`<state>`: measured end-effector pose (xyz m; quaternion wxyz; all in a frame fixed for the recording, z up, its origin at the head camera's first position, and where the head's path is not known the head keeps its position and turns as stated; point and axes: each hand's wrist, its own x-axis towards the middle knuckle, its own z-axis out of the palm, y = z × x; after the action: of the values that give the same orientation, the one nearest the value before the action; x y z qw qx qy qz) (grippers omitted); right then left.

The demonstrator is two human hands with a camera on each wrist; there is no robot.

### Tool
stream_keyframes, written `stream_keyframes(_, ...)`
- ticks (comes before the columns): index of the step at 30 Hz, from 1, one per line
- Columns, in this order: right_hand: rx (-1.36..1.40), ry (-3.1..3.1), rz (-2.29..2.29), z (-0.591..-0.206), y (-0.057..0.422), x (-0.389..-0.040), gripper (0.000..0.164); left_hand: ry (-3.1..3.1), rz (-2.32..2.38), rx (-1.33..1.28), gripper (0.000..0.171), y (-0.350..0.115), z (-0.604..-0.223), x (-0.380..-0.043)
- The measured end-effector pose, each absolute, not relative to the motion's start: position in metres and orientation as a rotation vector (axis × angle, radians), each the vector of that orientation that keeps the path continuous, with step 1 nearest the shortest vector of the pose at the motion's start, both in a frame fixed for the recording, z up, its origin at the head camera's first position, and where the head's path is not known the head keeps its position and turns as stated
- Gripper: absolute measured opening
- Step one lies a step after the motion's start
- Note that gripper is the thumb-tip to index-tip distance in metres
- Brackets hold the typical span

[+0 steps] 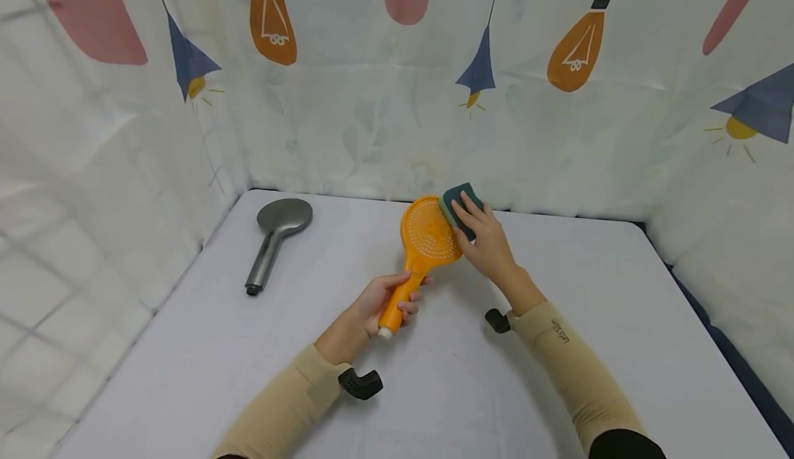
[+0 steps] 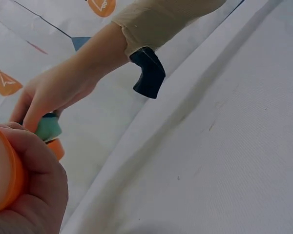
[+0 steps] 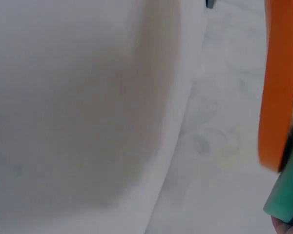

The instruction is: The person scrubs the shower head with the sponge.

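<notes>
An orange shower head (image 1: 428, 233) is held up over the table, its round perforated face toward the head camera. My left hand (image 1: 375, 302) grips it by the handle, fingers curled round; the pale handle end shows below. In my right hand (image 1: 490, 247) is a green sponge (image 1: 457, 196) with a darker layer, pinched between thumb and fingers against the right edge of the face. The left wrist view shows the right hand (image 2: 56, 92) and the sponge (image 2: 49, 127) beyond the left fist. In the right wrist view, the sponge (image 3: 287, 183) meets the orange rim (image 3: 279, 87).
A grey shower head (image 1: 284, 216) lies on the white-covered table (image 1: 434, 397), at the back left. Patterned curtain (image 1: 372, 121) stands behind the table and along its sides. A black camera mount (image 1: 361, 384) sticks out from the left sleeve, another (image 1: 497, 320) from the right.
</notes>
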<state>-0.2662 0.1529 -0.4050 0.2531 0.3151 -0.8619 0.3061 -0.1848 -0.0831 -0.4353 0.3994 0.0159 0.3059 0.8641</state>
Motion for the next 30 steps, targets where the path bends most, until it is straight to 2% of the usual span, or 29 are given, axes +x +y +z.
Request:
stream_keyframes(6,0.99,-2.297,0.738,-0.396,0.139,-0.265,0.049,0.79,2.176,0.031,0.038,-0.077,-0.435,-0.186)
stream_keyframes(13,0.758,-2.482,0.846,-0.393,0.152,-0.27,0.05,0.828,2.155,0.0,0.037,-0.079,-0.435,-0.182)
stream_keyframes(21,1.1,-2.342,0.609,-0.395,0.12,-0.257,0.047,0.849,2.128,0.001,0.035,-0.073,-0.437,-0.178)
stream_keyframes(28,0.721,-2.575,0.823,-0.384,0.145,-0.266,0.05,0.91,2.145,-0.009,0.035,-0.079,-0.436,-0.176)
stream_keyframes(30,0.707,-2.598,0.832,-0.382,0.144,-0.266,0.051,0.907,2.142,-0.003,0.036,-0.077,-0.436,-0.176)
